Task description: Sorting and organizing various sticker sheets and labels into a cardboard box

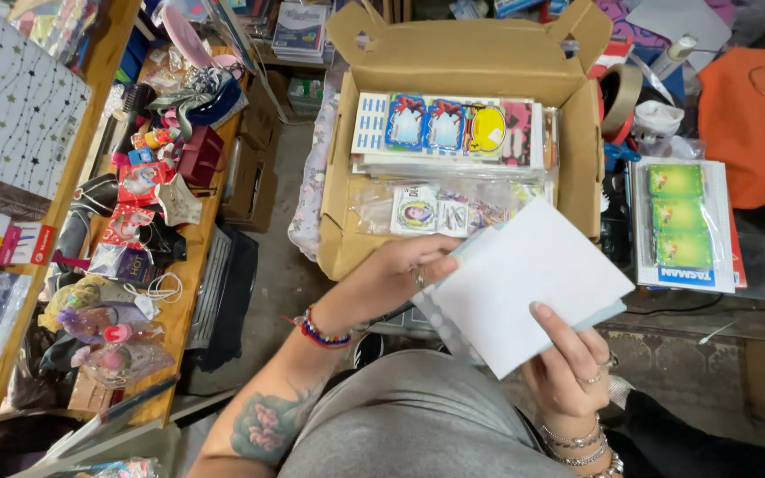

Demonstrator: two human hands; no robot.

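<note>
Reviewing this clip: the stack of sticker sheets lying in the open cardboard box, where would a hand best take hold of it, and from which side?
Probably the near long edge of the sticker sheet stack, from above and the person's side. It lies flat, box walls hem its far edge and both ends, and only the near side, over loose packets, looks open. Both hands now hold white cards.

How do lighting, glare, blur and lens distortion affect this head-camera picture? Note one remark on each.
Head view: light is soft and even, with faint shadows only. The white sheet held by both hands looks nearly blown out. The clear sleeves in the cardboard box show mild glare. The centre is sharp; the shelf edges bend from wide-angle distortion, and the corners look slightly soft.
</note>
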